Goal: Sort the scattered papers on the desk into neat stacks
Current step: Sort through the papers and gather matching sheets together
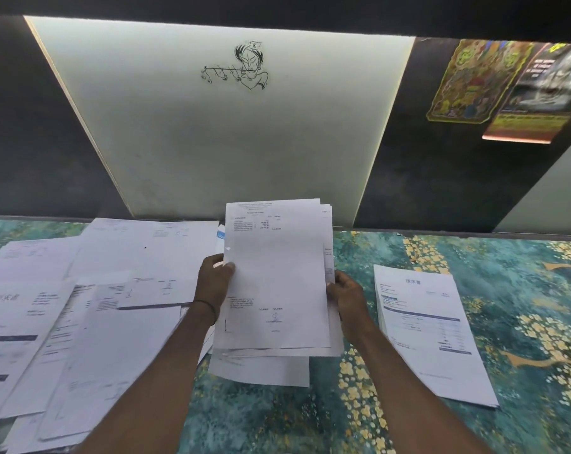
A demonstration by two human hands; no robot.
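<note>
A desk (277, 414) covered in a teal pattern with yellow flowers runs up against a dark wall, where a white panel (228, 132) at 12 o'clock carries a line drawing (241, 67) of a flute player and two colourful posters (493, 86) hang at 1 o'clock. At the centre, both hands hold a bundle of papers (277, 276) up facing the viewer. The left hand (213, 280), with a thin dark band (208, 309) at its wrist, pinches the bundle's left edge with the thumb across the front sheet. The right hand (346, 299) has its fingers curled round the right edge. The bundle's edges are uneven: sheets stick out below and to the right. Whether its lower edge touches the desk cannot be told. At 9 o'clock, loose papers (81, 306) lie overlapped at many angles, reaching the back wall and running out of view on the left. At 3 o'clock a squared stack (431, 329) lies flat, apart from the bundle, with a bare strip of desk between them. More bare desk shows at 6 o'clock between the forearms and beyond the stack at 4 o'clock.
</note>
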